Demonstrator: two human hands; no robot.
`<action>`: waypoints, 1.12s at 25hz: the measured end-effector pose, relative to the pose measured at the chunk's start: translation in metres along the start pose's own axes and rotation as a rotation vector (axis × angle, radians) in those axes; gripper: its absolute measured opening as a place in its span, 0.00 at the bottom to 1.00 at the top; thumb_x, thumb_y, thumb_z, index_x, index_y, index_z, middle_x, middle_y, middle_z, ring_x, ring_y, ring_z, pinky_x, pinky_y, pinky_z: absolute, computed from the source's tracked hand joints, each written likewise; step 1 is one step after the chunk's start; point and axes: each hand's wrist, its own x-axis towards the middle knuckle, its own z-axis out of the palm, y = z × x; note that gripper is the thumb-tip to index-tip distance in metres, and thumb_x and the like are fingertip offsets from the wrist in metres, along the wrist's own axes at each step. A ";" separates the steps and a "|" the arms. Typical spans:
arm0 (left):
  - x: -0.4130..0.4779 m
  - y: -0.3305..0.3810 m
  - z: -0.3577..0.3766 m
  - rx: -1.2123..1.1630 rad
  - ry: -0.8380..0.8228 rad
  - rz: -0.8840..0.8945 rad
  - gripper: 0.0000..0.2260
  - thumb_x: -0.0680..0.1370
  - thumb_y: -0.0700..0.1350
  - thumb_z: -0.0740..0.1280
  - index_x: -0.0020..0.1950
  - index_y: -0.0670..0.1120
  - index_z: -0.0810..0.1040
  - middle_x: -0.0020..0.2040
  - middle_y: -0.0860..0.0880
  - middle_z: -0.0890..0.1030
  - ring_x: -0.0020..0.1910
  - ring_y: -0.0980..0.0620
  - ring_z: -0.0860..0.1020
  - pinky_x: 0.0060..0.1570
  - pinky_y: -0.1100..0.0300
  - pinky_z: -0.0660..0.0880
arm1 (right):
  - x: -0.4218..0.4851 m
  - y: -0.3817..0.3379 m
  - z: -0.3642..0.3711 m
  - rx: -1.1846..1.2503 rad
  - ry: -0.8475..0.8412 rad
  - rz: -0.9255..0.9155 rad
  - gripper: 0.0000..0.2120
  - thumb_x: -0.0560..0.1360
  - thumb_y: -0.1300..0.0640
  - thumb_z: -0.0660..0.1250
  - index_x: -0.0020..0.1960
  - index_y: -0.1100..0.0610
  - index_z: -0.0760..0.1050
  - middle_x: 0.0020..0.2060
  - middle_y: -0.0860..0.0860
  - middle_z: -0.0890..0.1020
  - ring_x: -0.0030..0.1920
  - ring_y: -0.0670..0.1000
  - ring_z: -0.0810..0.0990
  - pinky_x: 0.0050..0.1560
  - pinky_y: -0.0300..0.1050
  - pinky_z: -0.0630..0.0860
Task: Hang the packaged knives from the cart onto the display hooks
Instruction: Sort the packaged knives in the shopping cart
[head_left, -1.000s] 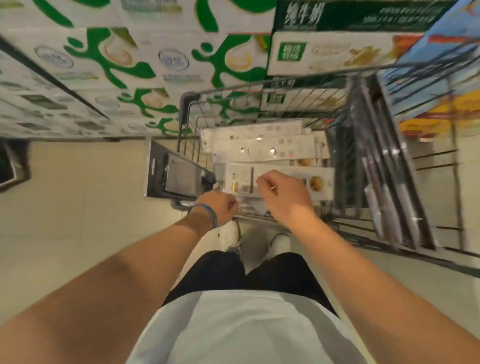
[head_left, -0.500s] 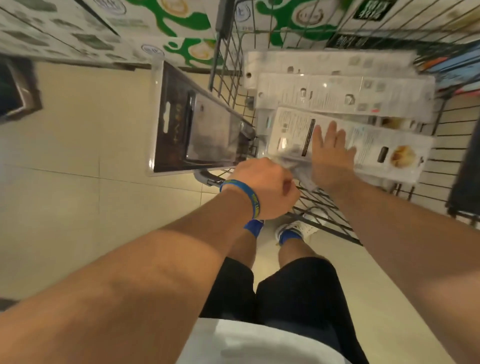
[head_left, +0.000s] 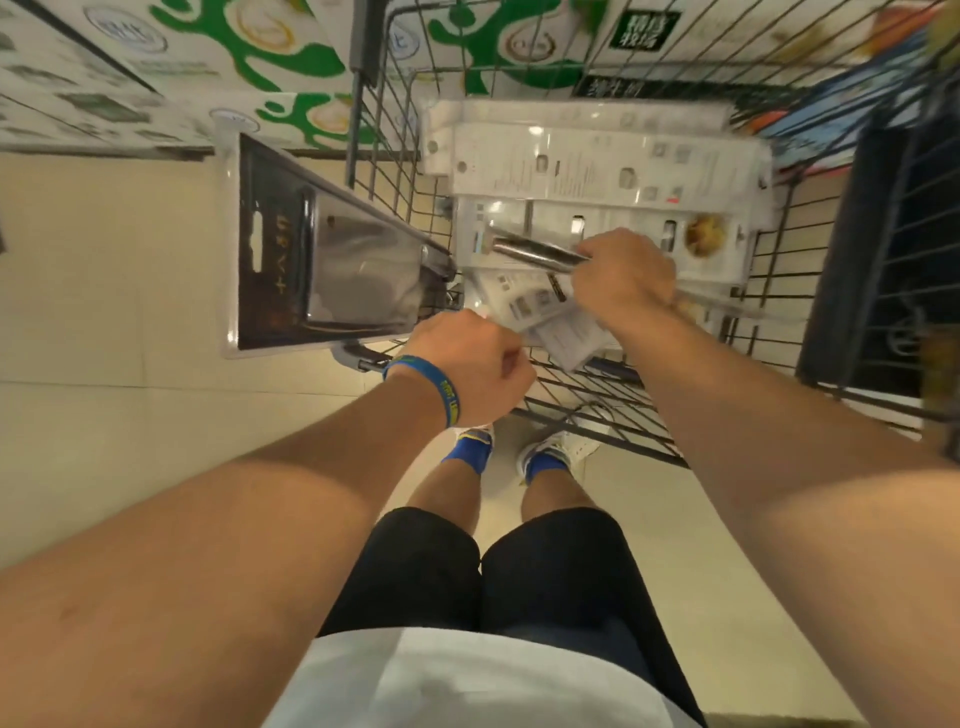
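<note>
A wire cart (head_left: 387, 171) holds a stack of white packaged knives (head_left: 597, 161) lying flat. My right hand (head_left: 623, 280) grips one package with a shiny metal knife (head_left: 535, 254) and holds it tilted above the stack. My left hand (head_left: 467, 374), with a blue wristband, is curled at the cart's near left corner, apparently round the handle bar (head_left: 358, 361). A large black cleaver package (head_left: 322, 260) leans on the cart's left rim, just beyond that hand. No display hooks are in view.
Green-and-white cartons (head_left: 291, 52) are stacked beyond the cart. Dark goods (head_left: 883, 260) hang on a rack at the right. A pale tiled floor (head_left: 104, 312) lies to the left. My legs and shoes stand right behind the cart.
My right hand lay flat on the top package half a second ago; now it has closed round a knife package and tipped it up. The view has moved closer over the cart.
</note>
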 end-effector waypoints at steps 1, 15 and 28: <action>0.002 0.001 -0.001 -0.009 -0.007 -0.003 0.16 0.72 0.57 0.53 0.30 0.48 0.67 0.27 0.53 0.69 0.26 0.53 0.64 0.30 0.59 0.59 | -0.007 0.000 -0.011 0.133 0.003 0.031 0.11 0.79 0.59 0.63 0.54 0.49 0.83 0.39 0.48 0.80 0.38 0.49 0.77 0.39 0.43 0.72; -0.044 0.097 -0.069 -0.712 -0.178 -0.223 0.29 0.78 0.70 0.50 0.48 0.53 0.84 0.54 0.48 0.84 0.53 0.45 0.81 0.58 0.52 0.75 | -0.150 0.000 -0.187 1.860 0.308 0.423 0.11 0.68 0.76 0.59 0.37 0.60 0.70 0.33 0.55 0.73 0.38 0.56 0.74 0.39 0.45 0.72; -0.079 0.157 -0.242 -2.080 0.261 -0.051 0.20 0.77 0.59 0.67 0.59 0.45 0.82 0.57 0.42 0.82 0.52 0.44 0.80 0.57 0.50 0.77 | -0.244 -0.018 -0.257 2.601 -0.119 -0.146 0.23 0.75 0.55 0.66 0.69 0.61 0.74 0.61 0.65 0.82 0.60 0.66 0.83 0.61 0.61 0.78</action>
